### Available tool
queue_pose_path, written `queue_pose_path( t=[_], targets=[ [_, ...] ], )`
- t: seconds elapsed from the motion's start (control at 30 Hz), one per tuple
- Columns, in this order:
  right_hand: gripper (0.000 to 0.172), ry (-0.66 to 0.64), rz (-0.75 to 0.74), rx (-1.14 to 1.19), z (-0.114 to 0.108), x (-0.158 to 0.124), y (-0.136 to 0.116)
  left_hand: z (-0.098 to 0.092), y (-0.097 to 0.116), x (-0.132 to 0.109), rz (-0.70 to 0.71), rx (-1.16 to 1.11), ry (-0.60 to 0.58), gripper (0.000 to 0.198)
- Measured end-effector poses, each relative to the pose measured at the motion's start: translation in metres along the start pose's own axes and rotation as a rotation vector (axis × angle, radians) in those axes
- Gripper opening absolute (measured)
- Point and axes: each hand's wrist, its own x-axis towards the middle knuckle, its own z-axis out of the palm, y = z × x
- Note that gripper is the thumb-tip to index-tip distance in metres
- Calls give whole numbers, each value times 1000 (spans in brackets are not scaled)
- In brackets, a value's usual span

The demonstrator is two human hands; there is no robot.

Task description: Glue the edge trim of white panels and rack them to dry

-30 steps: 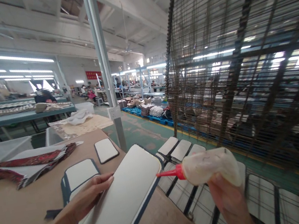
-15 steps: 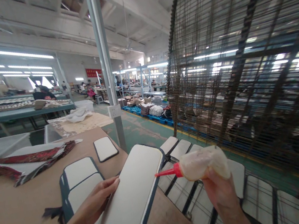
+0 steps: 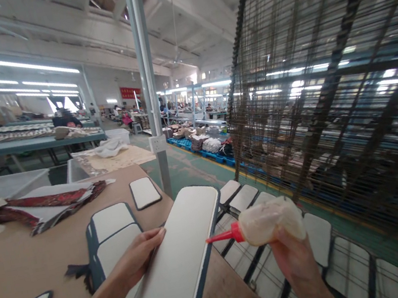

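My left hand [image 3: 145,251] grips the left edge of a long white panel [image 3: 179,245] with rounded corners and a dark blue border, its thumb on the upper face. The panel is held tilted above the table. In my right hand [image 3: 292,250] is a cloudy squeeze bottle [image 3: 269,221] with a red nozzle [image 3: 224,236], lying nearly level. The nozzle tip is at the panel's right edge, by the blue border; whether it touches I cannot tell. Under my left forearm lie white panels [image 3: 118,245] with the same dark border.
Brown board covers the table [image 3: 59,255]. A small bordered panel [image 3: 145,192] lies near its far edge, folded red-and-white fabric [image 3: 58,202] at the left. A grey post [image 3: 148,86] stands beyond. On the right, a wire rack [image 3: 324,229] holds several panels beneath a raised mesh frame [image 3: 324,70].
The nozzle tip has slid slightly down along the panel's right edge. My view has turned a little left, so the surroundings sit further right. Both hands keep their holds.
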Motion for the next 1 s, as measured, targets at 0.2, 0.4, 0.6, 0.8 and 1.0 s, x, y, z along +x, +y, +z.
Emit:
queue_pose_path(
  t=[0.2,0.4,0.6,0.8,1.0],
  targets=[
    [39,-9,53,14,1,-6,2,0,4,2,-4,7,15,46],
    [41,17,76,-5,3,-9,2,0,5,4,-16,20,34,46],
    [36,12,36,9,9,3,0,0,6,5,5,13,35,46],
    [33,-38,74,-9,8,-6,3,0,9,3,8,-10,73,41],
    [36,-69,99,-27,10,-22,4,1,12,6,6,-12,94,26]
  ],
)
